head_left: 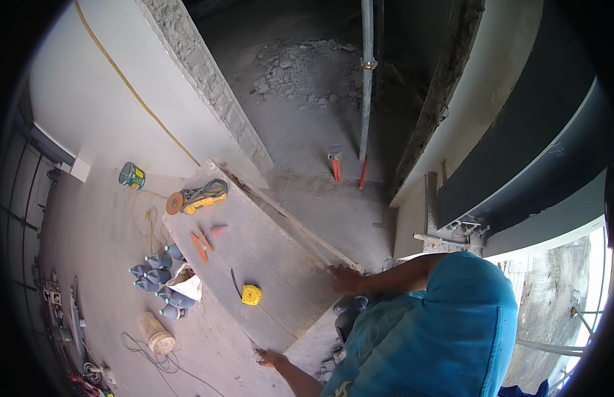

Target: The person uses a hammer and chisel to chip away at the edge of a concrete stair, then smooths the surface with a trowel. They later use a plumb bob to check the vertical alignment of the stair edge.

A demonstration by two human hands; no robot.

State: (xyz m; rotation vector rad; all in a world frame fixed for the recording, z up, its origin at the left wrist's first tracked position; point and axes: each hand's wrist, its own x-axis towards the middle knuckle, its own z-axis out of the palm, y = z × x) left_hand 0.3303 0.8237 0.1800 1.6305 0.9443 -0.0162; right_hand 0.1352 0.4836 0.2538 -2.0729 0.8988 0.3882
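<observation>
- Around a dozen dark blue-grey jugs (159,259), rounded and with pale caps, cluster on the dusty floor (102,264) at left; whether the darkness is liquid or plastic cannot be told.
- A crumpled white sack (186,284) lies against the jugs; its contents are hidden.
- A round green can (131,175) stands farther back by the white wall (128,132); its inside looks dark.
- A dirty beige bucket (155,328) is below the jugs, beside a loose thin cable (131,345); what it holds is unclear.
- A long grey board (280,271), flat, dusty and lined lengthwise, slants across the middle, in front of the person.
- The right hand (347,279) is at the board's right corner, fingers over the edge; how firmly it grips cannot be told.
- The left hand (270,358) is at the board's lower corner, fingertips beside the edge; whether they are clamped on it cannot be told.
- On the board lie a yellow power tool (206,202) with a round brown disc, an orange-handled tool (199,246), a small reddish piece (218,230) and a yellow tape measure (252,294).
- Broken grey rubble (303,73) is heaped beyond the rough-edged wall opening.
- The can bears a coloured label, and pale lettering marks the person's blue shirt (432,331).
</observation>
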